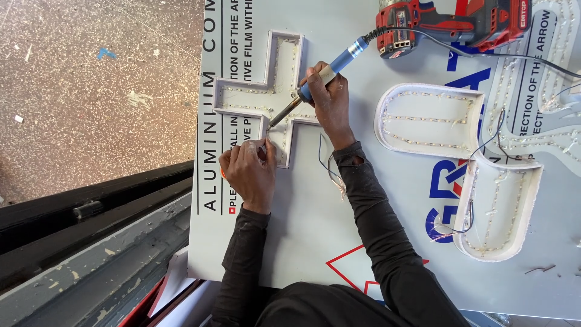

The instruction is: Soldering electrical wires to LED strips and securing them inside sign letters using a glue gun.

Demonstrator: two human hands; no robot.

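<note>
My right hand (328, 104) grips a soldering iron (321, 77) with a blue handle, its metal tip pointing down-left into a white cross-shaped channel letter (279, 51) lined with LED strips. My left hand (249, 171) rests at the lower edge of that letter, fingers pinched together on something small near the iron's tip; what it holds is hidden. Thin blue and red wires (330, 166) trail from the letter beside my right wrist. Both sleeves are black.
The letter lies on a white printed panel (302, 230). A larger curved white channel letter (466, 157) with LED strips and wires lies to the right. A red cordless drill (454, 24) sits at the top. Speckled floor (91, 91) and dark beams (91, 206) are left.
</note>
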